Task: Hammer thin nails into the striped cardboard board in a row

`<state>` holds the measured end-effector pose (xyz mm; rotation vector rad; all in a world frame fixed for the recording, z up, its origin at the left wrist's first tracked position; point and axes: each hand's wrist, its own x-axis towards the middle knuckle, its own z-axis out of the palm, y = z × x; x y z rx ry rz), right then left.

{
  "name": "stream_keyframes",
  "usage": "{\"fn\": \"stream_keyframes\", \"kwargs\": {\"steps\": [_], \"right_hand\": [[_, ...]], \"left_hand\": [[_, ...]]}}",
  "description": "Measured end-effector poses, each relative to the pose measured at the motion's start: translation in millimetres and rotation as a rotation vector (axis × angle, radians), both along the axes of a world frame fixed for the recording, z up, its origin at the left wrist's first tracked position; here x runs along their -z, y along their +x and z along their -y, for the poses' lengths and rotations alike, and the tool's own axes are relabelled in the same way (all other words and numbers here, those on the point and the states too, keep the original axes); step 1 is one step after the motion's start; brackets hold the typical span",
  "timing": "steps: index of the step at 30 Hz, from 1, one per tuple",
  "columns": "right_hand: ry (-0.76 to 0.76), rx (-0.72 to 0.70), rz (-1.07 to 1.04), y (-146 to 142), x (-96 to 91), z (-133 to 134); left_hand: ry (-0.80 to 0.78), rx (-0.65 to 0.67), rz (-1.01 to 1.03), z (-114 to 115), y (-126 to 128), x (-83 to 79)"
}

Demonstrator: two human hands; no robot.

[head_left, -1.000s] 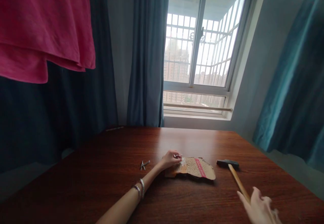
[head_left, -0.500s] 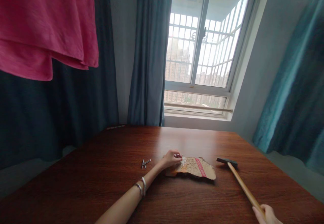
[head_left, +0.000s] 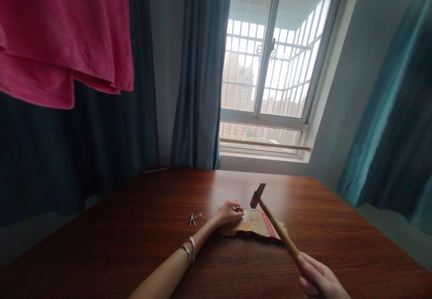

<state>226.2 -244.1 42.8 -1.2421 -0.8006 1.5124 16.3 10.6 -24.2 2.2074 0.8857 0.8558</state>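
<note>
My left hand (head_left: 231, 212) is over the left end of a torn cardboard piece (head_left: 256, 223), its fingers pinched on a thin nail (head_left: 243, 209) that stands roughly upright. Most of the nail is hidden by the fingers. The cardboard has many small dark marks, a white patch and a pink strip. In my right hand (head_left: 315, 275), the wooden handle of a hammer (head_left: 281, 231) is gripped. The hammer's dark head is raised above the cardboard, to the right of my left hand. Several loose nails (head_left: 194, 219) lie crossed on the table left of the cardboard.
The brown wooden table (head_left: 135, 245) reaches back toward the window (head_left: 266, 65). Dark blue curtains (head_left: 199, 87) hang beside it. A pink cloth (head_left: 64, 38) hangs at the upper left. A thin strip (head_left: 155, 170) lies at the table's far left edge.
My right hand has lifted the hammer from low over the table at the right and swung it leftward above the cardboard. My left hand keeps its place.
</note>
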Motion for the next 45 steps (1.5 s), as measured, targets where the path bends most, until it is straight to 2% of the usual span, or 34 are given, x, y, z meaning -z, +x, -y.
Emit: {"fn": "stream_keyframes", "kwargs": {"steps": [7,12,18,31,39,45], "right_hand": [[0.066,0.062,-0.002,-22,5.1,-6],[0.094,0.030,-0.015,-21,8.9,-9],[0.044,0.040,0.006,-23,6.4,-10],[0.159,0.082,0.009,-27,22.6,-11],[0.162,0.074,0.041,-28,15.1,-9],[0.165,0.070,0.043,-27,19.4,-9]], "left_hand": [[-0.006,0.016,0.005,1,0,0.3],[-0.021,0.002,-0.010,3,0,-1.2],[-0.049,-0.008,0.000,3,1,-1.3],[-0.044,0.016,0.003,2,0,1.4],[-0.044,0.022,0.010,-2,1,7.4],[-0.021,0.001,-0.015,0,1,3.9]]}}
